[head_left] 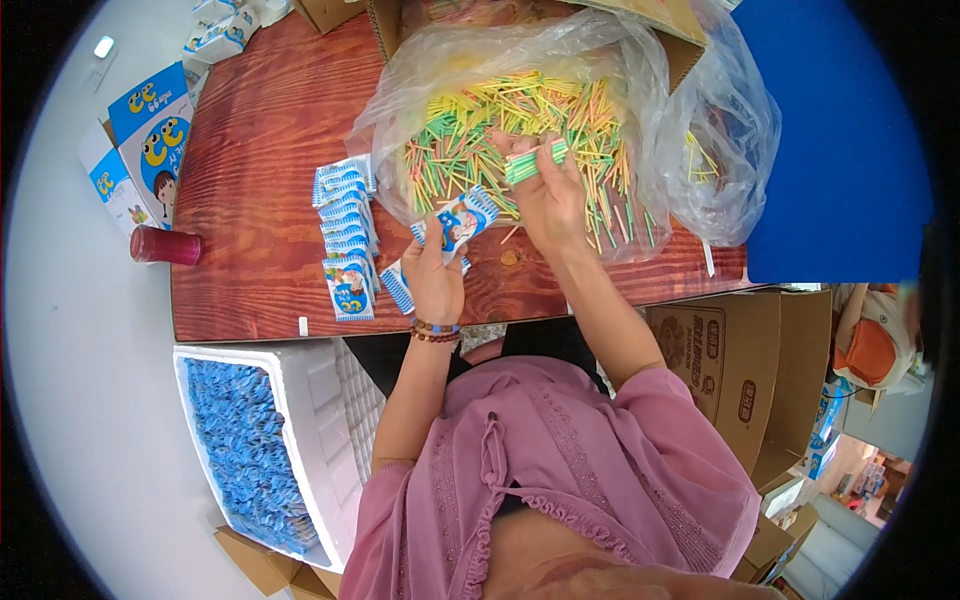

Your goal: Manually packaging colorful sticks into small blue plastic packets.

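My left hand [435, 275] is closed on a small blue-and-white packet [462, 219], held tilted above the table. Another packet [397, 288] lies under that hand, partly hidden by it. In my right hand [553, 200] is a bundle of short thin sticks [536, 161], mostly green and pale, gripped between thumb and fingers. It hovers over a loose heap of yellow, green and pink sticks [500, 100], spread on a clear plastic bag [385, 110]. Left of my left hand, several like packets [348, 240] lie overlapping in a row.
A red jar [165, 245] stands by the left edge of the red-brown wooden table [255, 190], near a printed carton [150, 140]. Below is a white foam box [320, 400] full of blue packets. Cardboard boxes [745, 370] stand at lower right; a blue panel [830, 140] is beyond.
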A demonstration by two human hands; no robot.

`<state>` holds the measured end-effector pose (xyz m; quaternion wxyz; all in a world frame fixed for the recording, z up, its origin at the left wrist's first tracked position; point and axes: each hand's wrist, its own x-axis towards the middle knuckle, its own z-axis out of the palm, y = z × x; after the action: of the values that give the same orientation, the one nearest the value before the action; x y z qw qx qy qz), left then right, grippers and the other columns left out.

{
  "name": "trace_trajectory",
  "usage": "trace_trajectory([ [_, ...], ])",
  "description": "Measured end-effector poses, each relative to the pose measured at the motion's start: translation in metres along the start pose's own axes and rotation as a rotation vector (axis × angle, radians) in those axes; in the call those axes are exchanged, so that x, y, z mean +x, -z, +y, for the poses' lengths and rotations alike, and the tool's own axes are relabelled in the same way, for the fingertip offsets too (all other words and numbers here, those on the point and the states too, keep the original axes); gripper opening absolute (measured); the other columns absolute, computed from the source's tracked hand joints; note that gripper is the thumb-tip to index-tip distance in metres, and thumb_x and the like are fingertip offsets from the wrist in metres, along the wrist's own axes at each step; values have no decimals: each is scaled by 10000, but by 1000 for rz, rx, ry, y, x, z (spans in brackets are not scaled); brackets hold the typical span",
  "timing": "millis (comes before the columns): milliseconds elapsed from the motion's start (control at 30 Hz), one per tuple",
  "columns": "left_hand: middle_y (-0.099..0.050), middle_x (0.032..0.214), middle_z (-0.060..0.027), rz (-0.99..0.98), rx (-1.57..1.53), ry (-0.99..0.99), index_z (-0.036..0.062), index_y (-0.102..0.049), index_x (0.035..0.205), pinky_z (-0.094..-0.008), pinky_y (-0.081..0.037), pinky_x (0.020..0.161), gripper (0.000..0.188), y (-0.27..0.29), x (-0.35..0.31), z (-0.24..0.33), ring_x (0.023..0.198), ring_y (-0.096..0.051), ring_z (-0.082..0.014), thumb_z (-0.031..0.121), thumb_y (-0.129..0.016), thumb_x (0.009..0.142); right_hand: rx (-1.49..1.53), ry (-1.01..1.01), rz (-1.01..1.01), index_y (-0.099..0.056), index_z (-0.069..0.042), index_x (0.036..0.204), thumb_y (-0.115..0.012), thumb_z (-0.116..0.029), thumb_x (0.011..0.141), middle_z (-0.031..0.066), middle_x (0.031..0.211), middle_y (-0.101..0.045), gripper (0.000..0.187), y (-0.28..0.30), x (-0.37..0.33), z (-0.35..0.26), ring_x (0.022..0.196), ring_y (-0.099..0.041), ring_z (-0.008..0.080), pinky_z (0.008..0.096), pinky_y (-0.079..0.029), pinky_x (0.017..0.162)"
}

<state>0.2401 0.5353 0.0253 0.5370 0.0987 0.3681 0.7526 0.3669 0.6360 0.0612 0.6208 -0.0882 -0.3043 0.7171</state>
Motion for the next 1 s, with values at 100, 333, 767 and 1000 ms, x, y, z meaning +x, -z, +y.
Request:
trace_trajectory([
  [100,-684,964,-49,-9,-54,-4,28,-638,987,-271,-512,695,180,-5,-1,1,852,-652,-122,190,-564,961,12,58,33,-459,-58,1074,-408,-120,999,126,1006,-603,109,-28,-16,8,1176,-521,346,477,-299,1081],
  [333,-678,984,-55,2,-84,-32,10,-634,996,-286,-526,726,191,-5,-2,1,861,-650,-132,180,-550,966,-19,133,51,-452,-66,1085,-424,-113,992,168,1044,-620,107,-48,-27,23,1169,-525,355,474,-344,1042],
  [767,-665,1031,-67,-8,-155,-98,-1,-610,1054,-301,-518,812,214,-2,-1,4,919,-639,-149,184,-545,968,-458,-14,-113,-464,-52,1170,-454,-173,985,195,1356,-468,221,-48,-41,37,1374,-310,271,381,-257,1104],
  [1000,-607,1191,-76,-169,-454,94,30,-518,1236,-372,-472,942,403,22,6,7,1063,-591,-201,327,-529,963,-1020,-51,-559,-291,-22,1447,-533,-208,929,165,1510,-274,601,-56,-34,21,1428,-187,266,370,-146,1146],
])
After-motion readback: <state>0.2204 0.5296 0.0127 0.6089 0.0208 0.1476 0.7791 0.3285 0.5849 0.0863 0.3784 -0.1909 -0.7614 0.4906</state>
